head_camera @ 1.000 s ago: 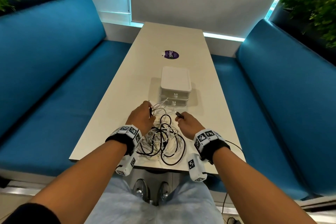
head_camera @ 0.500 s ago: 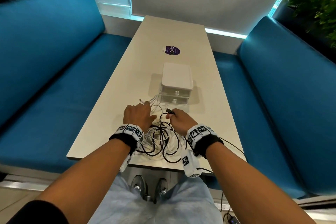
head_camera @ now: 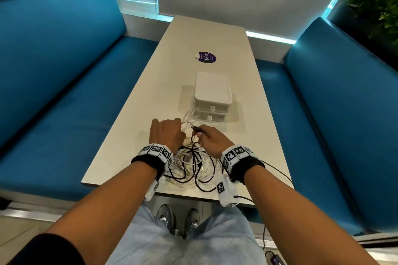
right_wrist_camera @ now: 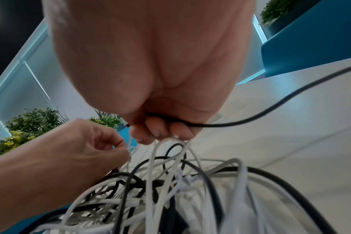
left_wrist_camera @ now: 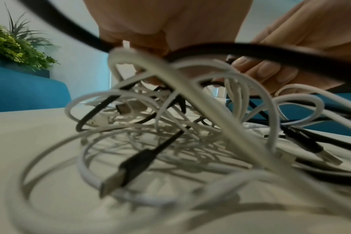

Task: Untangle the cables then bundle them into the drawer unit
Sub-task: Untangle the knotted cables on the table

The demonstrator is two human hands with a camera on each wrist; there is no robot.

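Two blue benches flank the long white table (head_camera: 150,84), and on it, beyond the hands, stands the white drawer unit (head_camera: 212,97), both drawers closed. Nearer the table's front edge lies the tangle of cables (head_camera: 193,165), white and black loops crossing many times, with several plugs lying loose in it. At the far side of that heap the left hand (head_camera: 167,135) has its fingers curled and pinches thin white strands, while the right hand (head_camera: 212,139) pinches a black cable (right_wrist_camera: 250,118) just behind its plug (head_camera: 196,128). That looks like a sound start: a free end is the thing to work from. My judgement is that the black cable should be fed back through each loop plug-first, slowly, with the left hand pinning the white strands down so the heap does not lift with it. A hard pull would likely tighten the crossings into knots.
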